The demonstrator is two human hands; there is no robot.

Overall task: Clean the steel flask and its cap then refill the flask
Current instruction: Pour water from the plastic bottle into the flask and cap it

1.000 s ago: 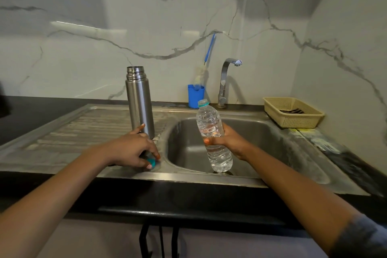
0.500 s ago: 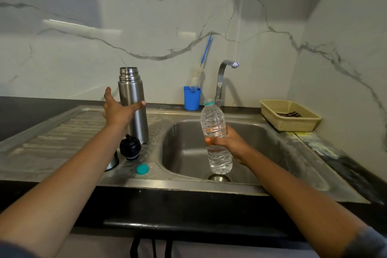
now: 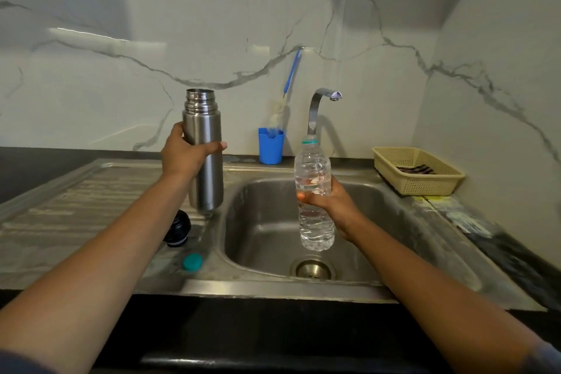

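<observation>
Upright, L hand (image 3: 182,158) fingers round smooth steel flask (image 3: 207,185), R hand (image 3: 332,206) fingers gripping ribbed clear bottle (image 3: 313,165)

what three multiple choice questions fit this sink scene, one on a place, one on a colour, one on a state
1. Where does the loose teal cap lie? A in the sink bowl B on the draining board C in the basket
2. What colour is the cup holding the brush? A red B yellow C blue
3. The steel flask in the left hand is: A uncapped B capped C lying flat

B: it rests on the ribbed steel beside the black flask lid. C: the cup by the tap is blue. A: its threaded mouth is bare, while the right hand holds the plastic bottle.
</observation>
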